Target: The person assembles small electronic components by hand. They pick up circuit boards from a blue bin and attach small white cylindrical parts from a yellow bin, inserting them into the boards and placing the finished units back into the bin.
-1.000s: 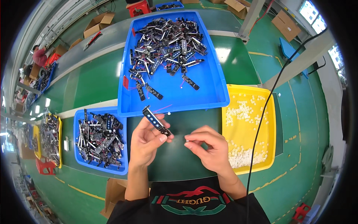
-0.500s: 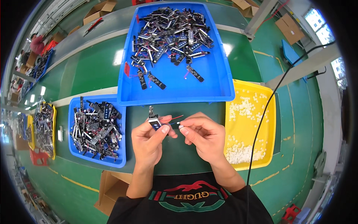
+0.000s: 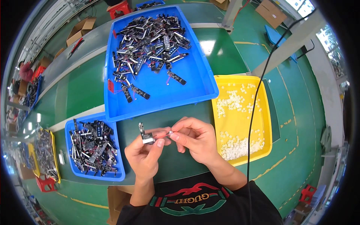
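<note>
My left hand [image 3: 146, 155] pinches a small black and silver strip part [image 3: 144, 135] that stands up from between thumb and fingers. My right hand [image 3: 195, 140] meets it from the right, fingertips closed on a tiny white piece [image 3: 170, 132] at the part's end. Both hands hover over the dark green table [image 3: 168, 165], just in front of the large blue tray [image 3: 161, 93] piled with several similar black strip parts [image 3: 150, 48]. The yellow tray [image 3: 262, 123] of small white rings [image 3: 236, 146] lies to the right of my right hand.
A smaller blue tray [image 3: 114, 153] full of black parts sits left of my left hand. Another yellow tray [image 3: 41, 157] of parts lies at the far left. A black cable [image 3: 255, 112] runs across the yellow tray. Cardboard boxes [image 3: 80, 28] and a seated person [image 3: 24, 71] are beyond the bench.
The strip part was held up in my left hand alone; both hands have since come together and my right fingertips now pinch at its end. The view has shifted slightly downward.
</note>
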The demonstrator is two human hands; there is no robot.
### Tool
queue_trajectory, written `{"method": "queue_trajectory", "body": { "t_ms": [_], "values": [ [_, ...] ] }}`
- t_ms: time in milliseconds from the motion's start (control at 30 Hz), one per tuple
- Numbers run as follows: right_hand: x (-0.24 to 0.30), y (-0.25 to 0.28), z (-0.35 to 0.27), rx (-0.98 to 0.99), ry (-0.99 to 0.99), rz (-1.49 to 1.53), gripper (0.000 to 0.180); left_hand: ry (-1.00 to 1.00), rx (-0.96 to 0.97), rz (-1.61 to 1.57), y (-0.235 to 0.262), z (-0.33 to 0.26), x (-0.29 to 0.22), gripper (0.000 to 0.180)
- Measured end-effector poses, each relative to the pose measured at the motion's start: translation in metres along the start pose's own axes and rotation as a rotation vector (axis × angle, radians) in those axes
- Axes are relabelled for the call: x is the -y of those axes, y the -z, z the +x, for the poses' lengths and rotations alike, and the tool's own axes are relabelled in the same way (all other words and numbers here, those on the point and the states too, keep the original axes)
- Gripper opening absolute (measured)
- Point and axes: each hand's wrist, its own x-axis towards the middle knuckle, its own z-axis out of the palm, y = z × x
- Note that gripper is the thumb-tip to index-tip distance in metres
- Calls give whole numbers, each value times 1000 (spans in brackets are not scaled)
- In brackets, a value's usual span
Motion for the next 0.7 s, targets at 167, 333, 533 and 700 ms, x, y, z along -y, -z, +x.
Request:
{"method": "queue_trajectory", "body": {
  "t_ms": [167, 333, 533, 700],
  "values": [
    [-5, 3, -8, 10, -63, 57, 16, -2, 10, 233, 3, -10, 1, 11],
    [-14, 13, -21, 46, -69, 95, 13, 64, 100, 215, 9, -17, 4, 10],
    [4, 25, -37, 21, 140, -703, 18, 197, -70, 288, 38, -29, -14, 9],
    [30, 89, -56, -424, 150, -1147, 15, 20, -488, 504, 119, -29, -61, 17]
  ]
}}
